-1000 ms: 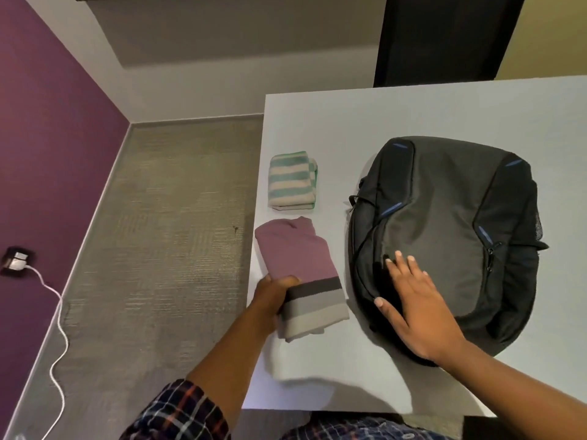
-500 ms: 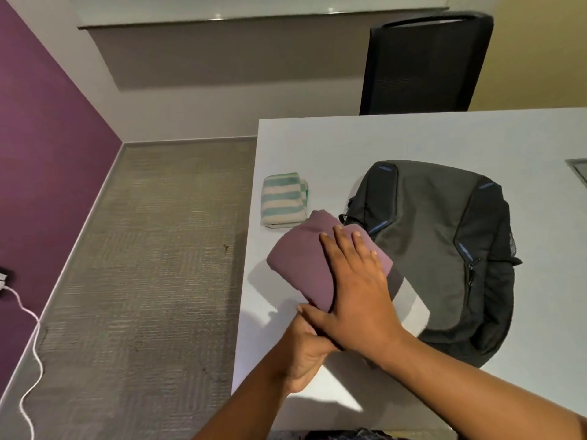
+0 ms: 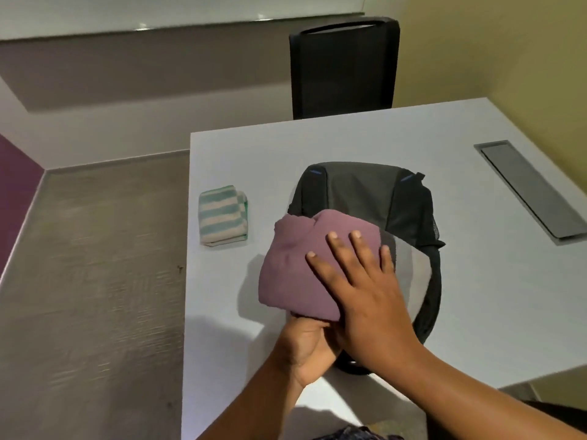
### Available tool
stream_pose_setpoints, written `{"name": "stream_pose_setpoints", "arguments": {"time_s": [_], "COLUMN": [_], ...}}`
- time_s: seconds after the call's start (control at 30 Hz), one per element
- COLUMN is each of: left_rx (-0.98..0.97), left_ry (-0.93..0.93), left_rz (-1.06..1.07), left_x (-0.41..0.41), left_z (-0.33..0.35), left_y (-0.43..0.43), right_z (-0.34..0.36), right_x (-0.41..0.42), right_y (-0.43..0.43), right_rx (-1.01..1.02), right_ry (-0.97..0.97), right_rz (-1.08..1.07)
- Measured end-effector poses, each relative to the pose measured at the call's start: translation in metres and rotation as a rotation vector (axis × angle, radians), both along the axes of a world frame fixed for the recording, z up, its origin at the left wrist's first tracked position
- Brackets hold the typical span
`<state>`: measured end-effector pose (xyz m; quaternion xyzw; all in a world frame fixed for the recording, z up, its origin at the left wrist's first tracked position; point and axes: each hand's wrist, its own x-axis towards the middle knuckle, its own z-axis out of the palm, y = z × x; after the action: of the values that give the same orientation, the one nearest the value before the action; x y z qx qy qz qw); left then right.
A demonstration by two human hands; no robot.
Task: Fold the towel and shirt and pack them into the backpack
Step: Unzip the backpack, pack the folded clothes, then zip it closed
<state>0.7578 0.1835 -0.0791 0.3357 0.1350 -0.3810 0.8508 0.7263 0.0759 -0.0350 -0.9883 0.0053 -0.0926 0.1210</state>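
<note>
Fingers [image 3: 355,239], right hand [image 3: 365,296]: straight and spread, laid flat on top of the shirt [image 3: 295,268]; nothing gripped. Judged purpose: to press the fold down so the bundle does not spring open.

Left hand [image 3: 305,347]: under the shirt's near end at six o'clock, curled round it from below and bearing the weight. Its fingertips are hidden by the cloth.

Shirt: mauve, folded to a thick pad, sandwiched between both hands and held over the near-left part of the backpack [image 3: 359,192]. Grey bands show at its three o'clock edge, blurred.

Backpack: dark grey, lying flat on the table [image 3: 254,154], reaching from twelve to four o'clock of the shirt. Whether its zip is open cannot be told; the shirt and hands cover that side.

Towel [image 3: 222,214]: green-and-cream stripes, folded, at ten o'clock of the shirt near the table's left edge, apart from the backpack. Judged: parked within reach, to be packed second.

Other: chair [image 3: 343,68] beyond the table at twelve o'clock; grey panel [image 3: 530,188] set in the table at two o'clock.
</note>
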Motion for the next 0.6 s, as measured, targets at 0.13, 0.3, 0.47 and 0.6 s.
{"name": "stream_pose_setpoints", "arguments": {"time_s": [0.13, 0.3, 0.47, 0.6], "left_rx": [-0.190, 0.136, 0.726, 1.017], "left_ry": [0.167, -0.052, -0.794, -1.550], "left_rz": [-0.126, -0.333, -0.570, -0.893], "left_x": [0.002, 0.011, 0.008, 0.001], "left_z": [0.009, -0.016, -0.042, -0.091], "left_y": [-0.025, -0.041, -0.041, -0.023], "right_z": [-0.004, -0.013, -0.032, -0.033], "right_x": [-0.014, -0.018, -0.032, -0.043], "right_y": [-0.031, -0.071, -0.101, -0.115], "right_rx": [0.063, 0.201, 0.227, 0.250], "right_ry": [-0.033, 0.008, 0.028, 0.050], "right_rz": [-0.003, -0.050, -0.105, -0.154]}}
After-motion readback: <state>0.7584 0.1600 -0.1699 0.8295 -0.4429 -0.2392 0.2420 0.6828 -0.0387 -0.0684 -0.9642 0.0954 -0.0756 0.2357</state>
